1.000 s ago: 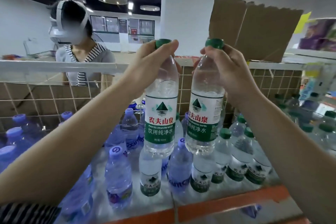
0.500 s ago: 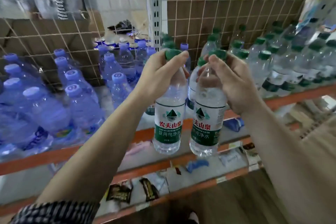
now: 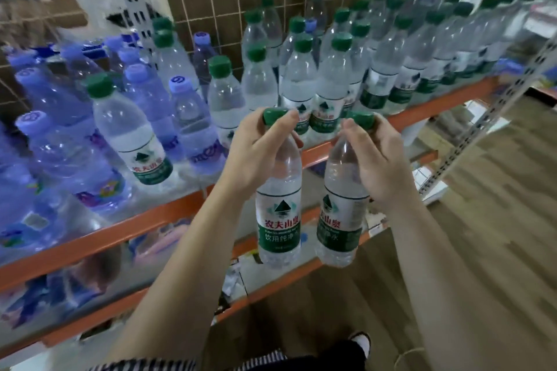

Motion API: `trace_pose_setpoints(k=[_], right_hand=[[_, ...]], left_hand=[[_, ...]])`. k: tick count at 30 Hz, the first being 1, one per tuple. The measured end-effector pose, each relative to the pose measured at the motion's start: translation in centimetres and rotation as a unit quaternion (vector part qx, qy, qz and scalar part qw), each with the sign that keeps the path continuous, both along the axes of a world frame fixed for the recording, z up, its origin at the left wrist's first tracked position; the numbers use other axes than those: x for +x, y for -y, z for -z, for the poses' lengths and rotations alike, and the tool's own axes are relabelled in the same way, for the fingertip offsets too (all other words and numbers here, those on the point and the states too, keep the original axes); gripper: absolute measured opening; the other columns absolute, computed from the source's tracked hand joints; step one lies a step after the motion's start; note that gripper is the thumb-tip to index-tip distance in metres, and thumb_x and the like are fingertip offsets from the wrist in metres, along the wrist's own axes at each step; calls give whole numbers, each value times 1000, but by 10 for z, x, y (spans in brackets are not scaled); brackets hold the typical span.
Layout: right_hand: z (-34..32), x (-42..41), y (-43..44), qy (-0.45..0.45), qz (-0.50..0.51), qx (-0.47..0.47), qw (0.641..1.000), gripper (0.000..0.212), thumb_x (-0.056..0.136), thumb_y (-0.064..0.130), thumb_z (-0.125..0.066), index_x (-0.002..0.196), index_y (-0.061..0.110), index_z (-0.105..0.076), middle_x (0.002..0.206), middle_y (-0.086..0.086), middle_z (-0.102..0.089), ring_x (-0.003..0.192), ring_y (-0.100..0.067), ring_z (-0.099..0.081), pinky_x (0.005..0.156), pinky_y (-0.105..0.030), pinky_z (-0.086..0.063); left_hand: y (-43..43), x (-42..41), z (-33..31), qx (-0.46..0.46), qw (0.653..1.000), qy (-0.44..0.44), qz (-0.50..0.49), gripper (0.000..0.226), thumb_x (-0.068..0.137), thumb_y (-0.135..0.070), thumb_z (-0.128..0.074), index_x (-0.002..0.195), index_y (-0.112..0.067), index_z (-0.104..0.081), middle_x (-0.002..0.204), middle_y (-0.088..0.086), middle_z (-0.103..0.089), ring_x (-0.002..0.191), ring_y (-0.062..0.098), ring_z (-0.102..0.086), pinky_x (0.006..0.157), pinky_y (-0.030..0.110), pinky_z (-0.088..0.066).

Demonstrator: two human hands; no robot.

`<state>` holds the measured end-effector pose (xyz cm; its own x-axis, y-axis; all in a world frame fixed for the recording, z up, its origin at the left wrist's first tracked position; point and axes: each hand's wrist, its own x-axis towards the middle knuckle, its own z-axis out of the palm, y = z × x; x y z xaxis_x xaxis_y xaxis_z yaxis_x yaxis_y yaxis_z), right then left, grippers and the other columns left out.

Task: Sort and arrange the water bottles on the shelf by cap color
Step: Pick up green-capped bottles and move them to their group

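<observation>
Step in hand: I judge I am carrying two bottles to the green-cap side; neither stands on the shelf yet.
Left hand (image 3: 259, 156): my fingers (image 3: 284, 123) are curled round the neck of a clear plastic water bottle with green cap (image 3: 278, 220), which hangs before the front edge.
Right hand (image 3: 376, 159): it holds a second clear green-capped bottle (image 3: 340, 220) the same way, just beside the first.
Metal shelf with orange front edge (image 3: 120, 235): blue-capped bluish bottles (image 3: 54, 99) stand at the left end, green-capped rows (image 3: 376, 63) from the middle to the right end.
Next move: lift both over the front edge and set them upright beside the green-capped rows.
Open room: little, only a bare strip along the front edge.
Left over: one stray green-capped bottle (image 3: 132, 141) stands among the blue ones.
</observation>
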<state>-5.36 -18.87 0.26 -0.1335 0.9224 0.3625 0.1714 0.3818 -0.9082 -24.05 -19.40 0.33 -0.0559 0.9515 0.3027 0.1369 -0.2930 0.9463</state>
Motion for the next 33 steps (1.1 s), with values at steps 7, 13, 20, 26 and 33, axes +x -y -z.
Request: trace_pose_setpoints(k=[7,13,20,26,33], right_hand=[[-8,116,-57,18,29,6,999,31,100,34,-51,90,6,-58,77,-1,-66,72,-17,-63,68,-26,-51],[-11,187,-112,23,20,-8,999,34,97,42,-53,94,9,-61,86,-12,-67,81,-29,-64,78,-39,-51],[-26,239,-191,8,25,-12,1000,39,93,47,-53,96,9,-61,81,-9,-70,74,-25,-66,71,-40,-54],[-55,273,-264,-10,29,5,1000,33,93,47,-55,92,16,-64,83,-13,-69,75,-31,-67,71,-47,-57],[-105,298,-332,-64,-28,19,997,22,93,41,-56,85,23,-66,78,-4,-71,69,-22,-71,62,-29,-56]], left_hand=[[-68,121,2,-20,999,-9,25,43,95,-43,-55,71,-9,-63,60,10,-68,48,19,-60,52,22,-44],[-121,199,-2,-16,999,30,26,46,95,-41,-56,83,4,-61,66,20,-68,53,32,-61,53,30,-48],[-194,252,-23,-28,998,45,20,47,96,-36,-56,88,10,-61,74,21,-71,71,42,-65,76,51,-54],[-255,284,-53,-10,998,46,32,39,98,-32,-54,92,5,-62,75,13,-73,69,29,-68,77,50,-56],[-309,313,-101,38,999,9,16,34,98,-34,-52,90,-3,-62,77,14,-73,73,34,-69,80,51,-58]])
